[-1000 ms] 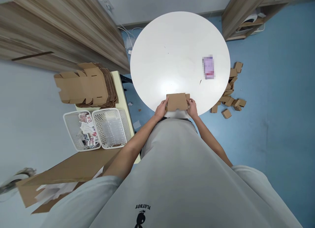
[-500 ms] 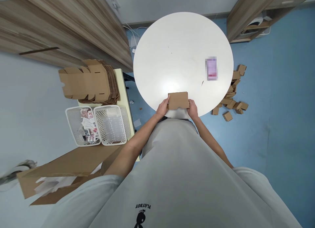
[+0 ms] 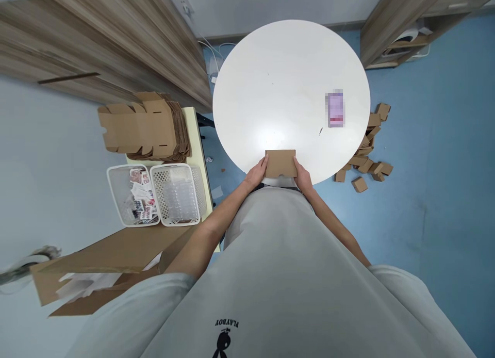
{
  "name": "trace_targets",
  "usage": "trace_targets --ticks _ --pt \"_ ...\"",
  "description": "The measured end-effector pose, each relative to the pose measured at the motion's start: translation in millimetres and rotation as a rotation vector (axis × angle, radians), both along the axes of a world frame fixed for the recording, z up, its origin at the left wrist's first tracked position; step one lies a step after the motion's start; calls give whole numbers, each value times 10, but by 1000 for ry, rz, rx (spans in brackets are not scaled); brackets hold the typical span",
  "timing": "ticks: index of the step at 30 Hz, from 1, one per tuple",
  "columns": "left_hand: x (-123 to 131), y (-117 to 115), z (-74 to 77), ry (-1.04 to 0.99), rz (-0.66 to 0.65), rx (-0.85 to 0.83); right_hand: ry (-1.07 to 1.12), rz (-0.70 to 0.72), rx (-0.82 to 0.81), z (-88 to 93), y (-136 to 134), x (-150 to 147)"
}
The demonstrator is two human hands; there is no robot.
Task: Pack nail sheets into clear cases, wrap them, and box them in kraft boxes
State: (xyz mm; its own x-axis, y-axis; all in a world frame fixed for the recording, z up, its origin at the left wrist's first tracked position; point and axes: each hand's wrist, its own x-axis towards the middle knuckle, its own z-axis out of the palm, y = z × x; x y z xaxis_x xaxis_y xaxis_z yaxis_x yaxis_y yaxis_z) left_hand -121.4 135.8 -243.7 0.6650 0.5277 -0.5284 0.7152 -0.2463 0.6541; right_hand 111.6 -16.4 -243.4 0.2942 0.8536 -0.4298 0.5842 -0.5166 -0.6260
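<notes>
A small brown cardboard box (image 3: 280, 163) is at the near edge of the round white table (image 3: 286, 74), close to my body. Its lid looks closed, with a small notch at the side facing me. My left hand (image 3: 257, 173) grips the box's left end, thumb along its edge. At the right end, my right hand (image 3: 303, 176) is closed on it in the same way. The undersides of the box and most fingertips are hidden. A pixelated purple-pink item (image 3: 335, 109) lies on the table's right side.
Left, a pale side table (image 3: 198, 157) bears stacked flat cardboard blanks (image 3: 139, 128), a white basket of printed packets (image 3: 116, 193) and another of clear plastic pieces (image 3: 195, 193). A large open carton (image 3: 116, 249) stands nearer. Several small boxes (image 3: 359, 184) lie on the blue floor at right.
The box has come slightly toward my body and now sits level, its lid appearing flatter. Both hands stay on its ends. The whole view has shifted a little.
</notes>
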Motion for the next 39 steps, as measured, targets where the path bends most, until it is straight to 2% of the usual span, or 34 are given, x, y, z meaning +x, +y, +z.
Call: trace_targets --ticks 6,12,19,25,29,34,39 --pt "-67 43 57 -120 89 27 -31 -81 34 242 148 71" --pt "8 149 157 -189 241 72 15 -142 61 443 504 217" --pt "125 476 337 -208 304 98 78 -127 -51 412 784 328" --pt "119 650 197 -128 295 60 47 -115 -151 355 851 233" --pt "101 634 140 -145 347 22 36 -123 -117 311 794 174" --pt "178 526 205 -169 483 68 17 -204 -68 327 698 88" --pt "262 459 245 -164 527 104 10 -268 -32 418 673 -10"
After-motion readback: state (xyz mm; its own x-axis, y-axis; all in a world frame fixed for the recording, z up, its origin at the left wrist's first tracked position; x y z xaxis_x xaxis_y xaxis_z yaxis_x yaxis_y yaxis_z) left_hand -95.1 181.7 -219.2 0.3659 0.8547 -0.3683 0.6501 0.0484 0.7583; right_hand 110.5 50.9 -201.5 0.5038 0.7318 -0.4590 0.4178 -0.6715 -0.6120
